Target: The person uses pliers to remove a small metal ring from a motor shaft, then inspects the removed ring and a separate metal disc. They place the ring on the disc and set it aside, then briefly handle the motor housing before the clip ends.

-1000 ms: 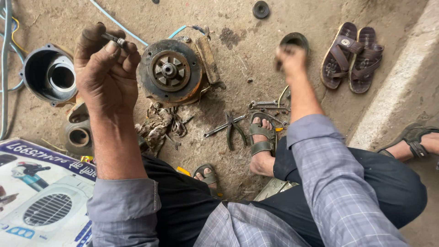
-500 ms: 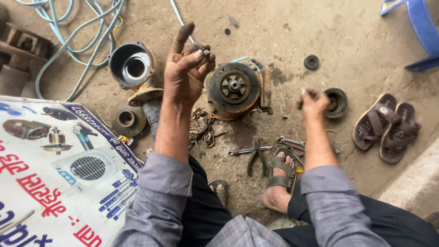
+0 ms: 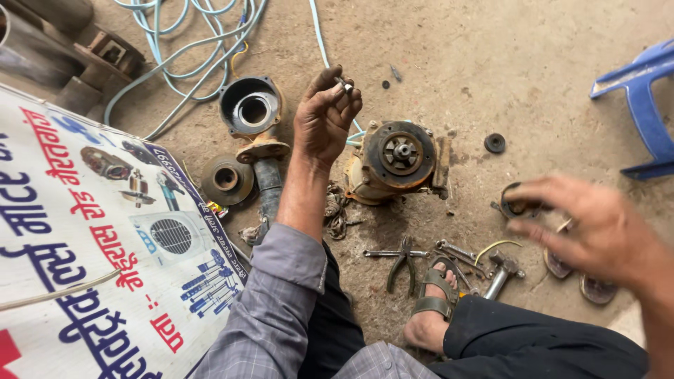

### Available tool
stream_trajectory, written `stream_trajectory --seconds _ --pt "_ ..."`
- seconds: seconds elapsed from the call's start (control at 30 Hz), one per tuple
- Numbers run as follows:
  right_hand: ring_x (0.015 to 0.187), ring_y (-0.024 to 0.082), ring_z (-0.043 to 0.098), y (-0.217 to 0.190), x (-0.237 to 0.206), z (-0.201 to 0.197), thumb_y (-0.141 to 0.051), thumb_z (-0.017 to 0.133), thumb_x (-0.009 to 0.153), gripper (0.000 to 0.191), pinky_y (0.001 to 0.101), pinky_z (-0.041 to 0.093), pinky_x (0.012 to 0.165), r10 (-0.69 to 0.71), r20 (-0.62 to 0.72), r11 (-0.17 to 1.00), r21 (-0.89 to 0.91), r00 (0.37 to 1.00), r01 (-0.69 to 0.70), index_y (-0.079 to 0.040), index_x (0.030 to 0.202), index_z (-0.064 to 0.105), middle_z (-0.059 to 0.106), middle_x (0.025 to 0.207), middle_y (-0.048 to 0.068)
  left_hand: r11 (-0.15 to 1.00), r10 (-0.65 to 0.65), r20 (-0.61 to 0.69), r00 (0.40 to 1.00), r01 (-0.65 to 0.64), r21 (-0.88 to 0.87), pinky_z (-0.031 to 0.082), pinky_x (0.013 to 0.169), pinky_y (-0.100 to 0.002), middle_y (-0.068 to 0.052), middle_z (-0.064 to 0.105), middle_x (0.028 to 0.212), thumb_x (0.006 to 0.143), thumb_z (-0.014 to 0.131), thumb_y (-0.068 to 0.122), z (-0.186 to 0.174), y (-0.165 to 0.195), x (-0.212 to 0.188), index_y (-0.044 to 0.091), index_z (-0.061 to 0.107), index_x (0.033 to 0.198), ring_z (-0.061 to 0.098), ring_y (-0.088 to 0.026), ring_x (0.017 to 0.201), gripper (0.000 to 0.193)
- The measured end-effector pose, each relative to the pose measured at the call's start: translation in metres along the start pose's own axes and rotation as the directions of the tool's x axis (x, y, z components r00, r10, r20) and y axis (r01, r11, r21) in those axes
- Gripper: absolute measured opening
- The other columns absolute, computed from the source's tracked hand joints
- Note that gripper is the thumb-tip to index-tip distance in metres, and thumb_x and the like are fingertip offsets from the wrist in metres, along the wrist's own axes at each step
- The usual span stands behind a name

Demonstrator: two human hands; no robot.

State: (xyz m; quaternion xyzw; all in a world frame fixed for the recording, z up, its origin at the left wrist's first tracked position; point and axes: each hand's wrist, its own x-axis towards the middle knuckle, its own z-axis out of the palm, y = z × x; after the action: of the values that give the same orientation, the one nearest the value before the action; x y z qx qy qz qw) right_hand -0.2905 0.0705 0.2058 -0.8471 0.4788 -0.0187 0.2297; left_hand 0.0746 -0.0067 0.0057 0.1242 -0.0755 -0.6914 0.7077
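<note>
Bolt: small metal, prob. light, stiff, greasy; pinched at fingertips of raised left hand, above pump motor on floor. Right hand: blurred, fingers spread, holding nothing, near pliers.

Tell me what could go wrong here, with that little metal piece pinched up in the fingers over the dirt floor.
1. The small metal piece sits only at the left hand's fingertips; if it slips, it could vanish among the debris on the dusty floor.
2. The right hand looks motion-blurred near the pliers and hammer, and could knock them.
3. A sandalled foot sits beside those tools.
</note>
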Motion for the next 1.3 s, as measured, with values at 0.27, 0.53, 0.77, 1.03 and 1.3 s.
stream_trajectory --seconds 0.27,0.53,0.77,1.03,1.3 --pt "0.102 0.026 0.069 0.002 0.028 0.082 -0.047 0.071 0.084 0.054 0.0397 0.057 0.087 0.014 0.383 0.985 -0.165 0.923 0.054 -0.019 0.129 0.066 0.067 0.109 0.007 0.998 0.069 -0.051 0.996 -0.068 0.008 0.064 0.086 -0.035 -0.017 0.072 0.104 0.100 0.062 0.004 -0.002 0.002 0.002 -0.004 0.059 0.129 0.075 -0.026 0.094 0.031" --pt "0.105 0.028 0.068 0.017 0.030 0.066 -0.051 0.076 0.082 0.057 0.0420 0.057 0.089 0.122 0.319 0.975 -0.217 0.940 -0.053 -0.021 0.129 0.066 0.066 0.115 0.006 0.996 0.082 -0.166 0.983 -0.084 -0.008 0.064 0.085 -0.032 -0.019 0.073 0.109 0.097 0.062 0.008 0.001 0.004 0.005 -0.002 0.061 0.126 0.075 -0.024 0.095 0.031" --pt "0.106 0.029 0.068 0.040 0.026 0.063 -0.048 0.078 0.081 0.055 0.0412 0.057 0.089 0.084 0.280 0.985 -0.171 0.956 -0.036 -0.020 0.126 0.067 0.068 0.114 0.007 0.995 0.091 -0.136 0.986 -0.096 -0.032 0.064 0.086 -0.033 -0.015 0.073 0.107 0.098 0.063 0.008 -0.015 0.008 0.010 0.001 0.063 0.125 0.075 -0.025 0.095 0.028" --pt "0.109 0.029 0.066 0.052 0.028 0.065 -0.048 0.077 0.081 0.056 0.0402 0.055 0.093 0.073 0.296 0.990 -0.136 0.953 -0.033 -0.021 0.129 0.066 0.067 0.118 0.007 0.995 0.082 -0.072 0.994 -0.086 -0.053 0.063 0.083 -0.034 -0.014 0.074 0.104 0.097 0.061 0.006 -0.017 0.011 0.011 0.002 0.064 0.121 0.075 -0.025 0.093 0.025" --pt "0.111 0.030 0.065 0.048 0.026 0.061 -0.042 0.074 0.082 0.053 0.0416 0.054 0.095 0.042 0.300 0.993 -0.116 0.953 -0.008 -0.019 0.129 0.064 0.066 0.115 0.008 0.996 0.068 -0.026 0.997 -0.066 0.064 0.063 0.081 -0.031 -0.016 0.074 0.112 0.098 0.064 0.005 -0.013 0.008 0.005 -0.001 0.067 0.120 0.075 -0.023 0.093 0.022"
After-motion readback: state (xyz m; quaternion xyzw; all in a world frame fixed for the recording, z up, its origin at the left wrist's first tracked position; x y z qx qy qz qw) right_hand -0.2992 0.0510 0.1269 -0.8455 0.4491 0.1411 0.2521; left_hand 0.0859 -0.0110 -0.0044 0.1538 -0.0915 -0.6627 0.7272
